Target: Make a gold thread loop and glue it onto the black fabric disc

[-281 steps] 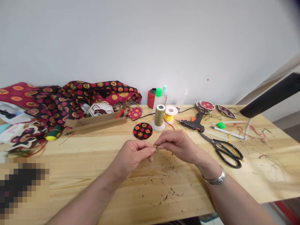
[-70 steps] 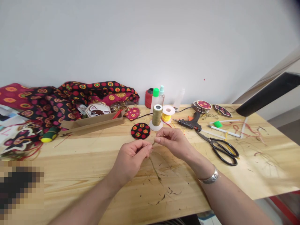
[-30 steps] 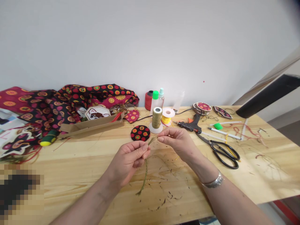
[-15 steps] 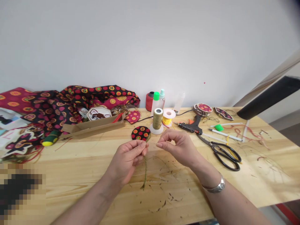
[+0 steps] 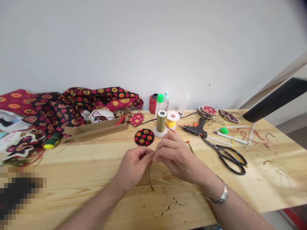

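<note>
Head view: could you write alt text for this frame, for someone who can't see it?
The left hand and right hand meet fingertip to fingertip over a wooden table, pinching a thin olive braided cord that dangles below. Behind them sit a round patterned fabric disc and an olive thread spool; black scissors lie to the right.

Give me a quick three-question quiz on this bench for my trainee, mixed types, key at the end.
1. True or false: the scissors lie on the table to the right of the right hand.
2. What hangs below the left hand? A) olive cord B) ribbon bow C) measuring tape
3. Name the black tool between the olive thread spool and the scissors.
Key: 1 true; 2 A; 3 glue gun.
</note>
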`<state>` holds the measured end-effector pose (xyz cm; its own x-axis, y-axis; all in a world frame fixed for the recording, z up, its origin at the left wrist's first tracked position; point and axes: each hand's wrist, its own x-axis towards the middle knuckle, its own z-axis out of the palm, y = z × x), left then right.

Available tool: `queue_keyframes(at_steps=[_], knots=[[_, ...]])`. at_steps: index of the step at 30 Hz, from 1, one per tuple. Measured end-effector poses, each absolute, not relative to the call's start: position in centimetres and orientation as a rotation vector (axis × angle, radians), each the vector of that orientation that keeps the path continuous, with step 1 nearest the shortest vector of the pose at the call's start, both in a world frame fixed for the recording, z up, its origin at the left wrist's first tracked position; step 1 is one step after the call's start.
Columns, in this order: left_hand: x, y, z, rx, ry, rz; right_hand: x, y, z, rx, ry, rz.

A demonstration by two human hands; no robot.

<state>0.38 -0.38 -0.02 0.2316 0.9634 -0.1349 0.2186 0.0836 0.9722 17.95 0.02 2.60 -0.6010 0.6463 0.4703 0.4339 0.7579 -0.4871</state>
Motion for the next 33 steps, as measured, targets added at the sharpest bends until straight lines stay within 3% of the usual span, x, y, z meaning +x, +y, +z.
queue_keyframes(at_steps=[7,14,18,25,33], knots=[[0.4,-1.2,0.6,1.542,1.022,0.534,18.8,1.1,2.3,-0.791,-2.195,0.804],[-0.1,-0.7,0.6,1.321,0.927,0.679,19.0,2.1,1.5,-0.929,-1.708,1.44],[-0.1,-0.6,0.3,1.177,0.976,0.778,18.5,2.2,0.8,-0.973,-1.409,1.626],[0.0,-0.4,0.3,1.239,1.18,0.955,17.3,1.4,-0.1,-1.068,-1.329,1.539],[0.4,-0.5,1.2,1.371,1.272,1.023,15.9,-0.2,0.8,-1.132,-1.601,1.158]])
